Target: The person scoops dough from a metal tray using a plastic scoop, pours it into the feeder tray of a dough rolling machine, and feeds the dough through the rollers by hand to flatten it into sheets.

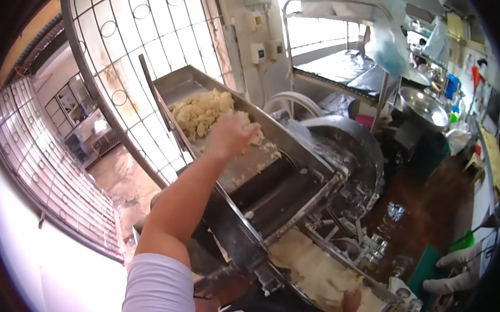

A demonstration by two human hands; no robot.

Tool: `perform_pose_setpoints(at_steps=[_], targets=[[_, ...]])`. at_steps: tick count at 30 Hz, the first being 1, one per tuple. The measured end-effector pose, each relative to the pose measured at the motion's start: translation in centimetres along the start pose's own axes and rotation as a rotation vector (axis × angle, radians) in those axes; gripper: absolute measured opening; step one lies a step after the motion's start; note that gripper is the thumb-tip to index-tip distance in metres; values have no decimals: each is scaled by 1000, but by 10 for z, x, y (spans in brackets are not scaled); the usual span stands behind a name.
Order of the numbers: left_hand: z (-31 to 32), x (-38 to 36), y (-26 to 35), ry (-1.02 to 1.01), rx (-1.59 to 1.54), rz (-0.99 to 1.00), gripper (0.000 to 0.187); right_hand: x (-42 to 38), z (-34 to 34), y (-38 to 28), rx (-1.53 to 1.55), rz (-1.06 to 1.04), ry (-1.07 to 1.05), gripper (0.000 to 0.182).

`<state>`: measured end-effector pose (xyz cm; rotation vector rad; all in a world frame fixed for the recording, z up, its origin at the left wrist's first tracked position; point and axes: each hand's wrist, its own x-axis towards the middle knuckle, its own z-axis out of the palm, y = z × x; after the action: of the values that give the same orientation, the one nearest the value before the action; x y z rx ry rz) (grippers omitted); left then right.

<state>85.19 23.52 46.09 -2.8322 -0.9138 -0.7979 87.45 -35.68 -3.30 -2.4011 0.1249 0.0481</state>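
Observation:
My left hand (230,135) reaches into a metal hopper tray (188,78) on top of a dough-rolling machine. Its fingers are curled around a clump of pale crumbly dough, somewhat blurred. A heap of the same crumbly dough (203,110) lies just behind and left of the hand. Below the tray, dark rollers (268,191) cross the machine. A smooth pale dough sheet (310,267) lies on the lower bed. Only part of my right hand (351,303) shows, low in the view, its fingers stretched against the sheet's near end.
A large mixer bowl (350,140) stands right of the hopper. Beyond it is a metal rack (336,77) with dark trays. A steel bowl (423,106) and cluttered shelves are at right. A barred gate (139,49) stands behind; gloves (453,284) hang lower right.

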Motion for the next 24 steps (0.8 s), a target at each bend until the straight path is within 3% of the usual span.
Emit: perform_pose_setpoints(at_steps=[2, 3, 5, 7, 10, 14, 16, 17, 19, 20, 24], targets=[[-15, 37, -44, 91, -69, -156, 80, -2, -22, 16, 51, -44, -3, 47], [-21, 55, -71, 135, -122, -231, 82, -12, -46, 16, -66, -22, -101, 51], [1, 112, -163, 26, -283, -224, 81, -34, -77, 10, -181, 20, -189, 55], [-32, 114, -157, 132, -325, -546, 78, -41, -93, 9, -87, -26, -160, 46], [-23, 136, -197, -76, -183, -606, 76, -53, -108, -14, -203, -69, -204, 40], [24, 161, -222, -316, -3, -501, 79, -61, -114, -29, -310, 54, -370, 36], [31, 167, -231, -387, -208, -571, 79, -70, -106, -14, -104, -121, -245, 36], [32, 171, -229, -401, -209, -558, 79, -72, -105, -11, -107, -103, -241, 36], [21, 170, -225, -556, -307, -650, 83, -72, -111, -18, 438, 138, -335, 33], [43, 182, -252, -539, -237, -512, 89, -71, -108, -22, 449, 147, -338, 33], [19, 146, -209, -653, -295, -628, 98, -78, -114, -72, -24, 61, -406, 36]])
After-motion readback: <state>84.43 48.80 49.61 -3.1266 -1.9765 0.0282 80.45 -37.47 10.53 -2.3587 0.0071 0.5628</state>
